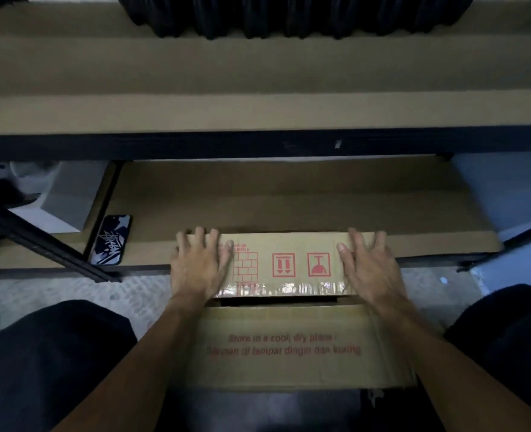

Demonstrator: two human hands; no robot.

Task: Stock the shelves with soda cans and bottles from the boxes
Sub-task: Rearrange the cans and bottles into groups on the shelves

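A brown cardboard box [282,347] with red printed text and handling symbols sits in front of me between my knees, its far end against the lower shelf [289,198]. Its top flaps are down, with a dark gap between them. My left hand [197,266] lies flat on the far flap's left end, fingers reaching over its far edge. My right hand [370,269] lies the same way on the right end. The box's contents are hidden. Dark bottles [289,17] stand at the back of the upper shelf [258,88].
A phone [110,240] in a black patterned case lies on the lower shelf's left end. A black metal shelf post [39,238] slants at the left. White and grey boxes [61,198] sit behind it. Pale floor shows on both sides of my knees.
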